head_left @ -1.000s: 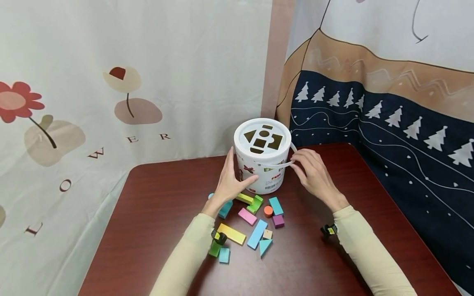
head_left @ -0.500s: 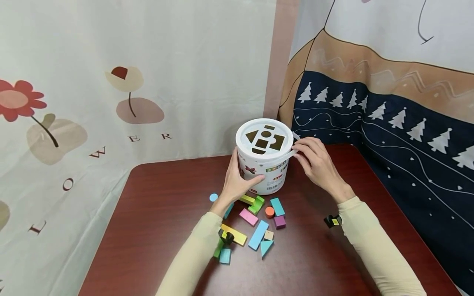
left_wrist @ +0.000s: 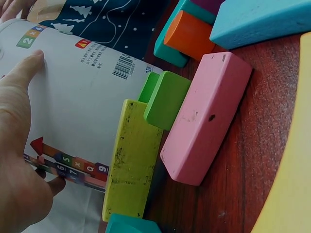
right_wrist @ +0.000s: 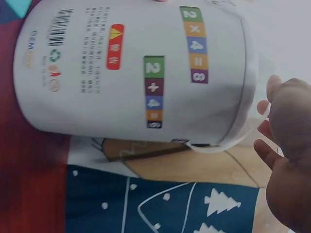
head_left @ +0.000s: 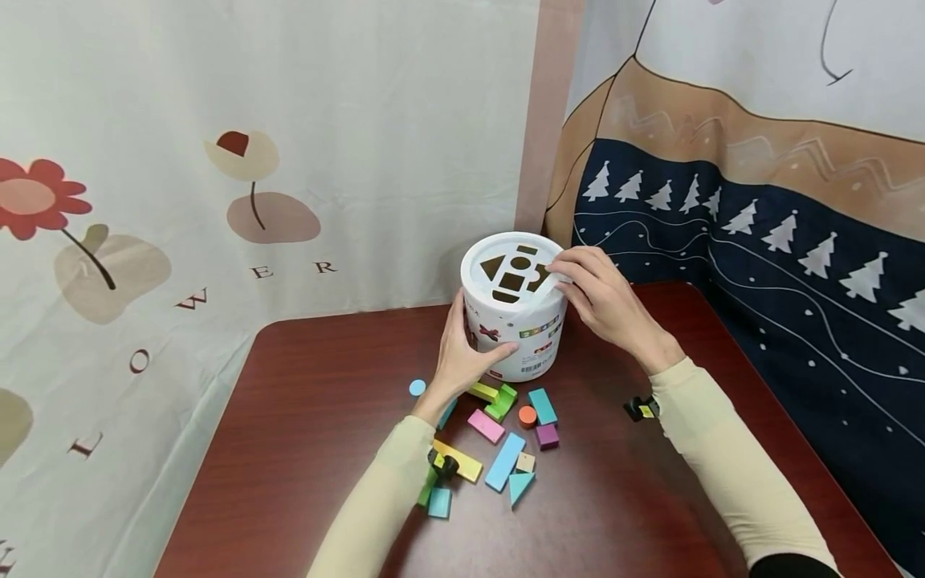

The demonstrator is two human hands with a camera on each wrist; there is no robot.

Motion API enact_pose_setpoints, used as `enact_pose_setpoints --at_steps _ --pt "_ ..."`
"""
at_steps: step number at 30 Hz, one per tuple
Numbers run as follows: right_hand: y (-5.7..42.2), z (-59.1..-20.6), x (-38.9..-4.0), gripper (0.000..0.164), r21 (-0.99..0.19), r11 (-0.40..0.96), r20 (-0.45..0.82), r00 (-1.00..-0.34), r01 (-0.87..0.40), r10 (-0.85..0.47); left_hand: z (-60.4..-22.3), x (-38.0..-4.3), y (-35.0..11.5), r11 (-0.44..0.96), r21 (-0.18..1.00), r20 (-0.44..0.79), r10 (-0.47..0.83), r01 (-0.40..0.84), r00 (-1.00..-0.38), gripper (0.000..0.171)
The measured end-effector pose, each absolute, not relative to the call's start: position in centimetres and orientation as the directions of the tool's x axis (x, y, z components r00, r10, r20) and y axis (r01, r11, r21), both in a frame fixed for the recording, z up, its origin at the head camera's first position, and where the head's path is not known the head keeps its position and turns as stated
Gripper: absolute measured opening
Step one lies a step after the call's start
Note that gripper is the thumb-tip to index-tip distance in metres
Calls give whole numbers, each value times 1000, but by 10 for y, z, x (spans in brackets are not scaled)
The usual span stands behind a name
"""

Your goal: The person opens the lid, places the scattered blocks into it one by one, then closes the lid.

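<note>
A white plastic bucket (head_left: 515,357) with printed blocks and sums stands upright on the table. Its lid (head_left: 475,274) has shaped cut-outs. My left hand (head_left: 462,357) holds the bucket's near left side, thumb across the front and fingers round the left, also visible in the left wrist view. My right hand (head_left: 610,305) is at the right of the lid, its fingertips over the edge. Between those fingers it pinches the bucket's thin white handle (right_wrist: 211,149), which is raised off the bucket's side in the right wrist view.
In front of the bucket lie several toy blocks: a yellow block (left_wrist: 133,160), a pink block (left_wrist: 206,116), a green block (head_left: 501,401), an orange cylinder (head_left: 527,416) and a blue block (head_left: 505,461). Patterned cloth (head_left: 397,160) hangs behind the table (head_left: 311,417).
My right hand has lifted the handle from the bucket's front right side up to the lid and leftward. My left hand stays on the bucket's side, and the blocks lie unmoved.
</note>
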State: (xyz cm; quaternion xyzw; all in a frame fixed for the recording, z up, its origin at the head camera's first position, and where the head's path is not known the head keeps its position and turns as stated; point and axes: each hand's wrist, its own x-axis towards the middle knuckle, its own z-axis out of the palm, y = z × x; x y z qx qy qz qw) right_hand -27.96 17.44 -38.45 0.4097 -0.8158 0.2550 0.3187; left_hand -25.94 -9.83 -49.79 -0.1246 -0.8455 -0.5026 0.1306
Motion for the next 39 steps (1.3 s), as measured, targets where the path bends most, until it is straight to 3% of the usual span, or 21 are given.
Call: enact_pose_setpoints --at_steps 7,11,19,29,39 --pt "160 -371 -293 31 -154 497 712 -445 -854 -543 -498 -260 -99 457 814 362 84 359 -928 126" --pt "154 -363 -298 28 -171 498 679 -468 -850 -566 -496 -260 -97 452 809 381 84 376 -921 127" --pt "144 -356 -314 4 -317 419 634 -519 -851 -573 -496 -260 -92 455 794 417 73 402 -906 131" --pt "140 -355 -323 12 -453 413 557 -613 -790 -560 -496 -259 -92 474 795 399 60 378 -915 132" --pt "124 -332 -308 11 -529 312 583 -605 -789 -542 -497 -265 -97 418 822 390 79 386 -917 127"
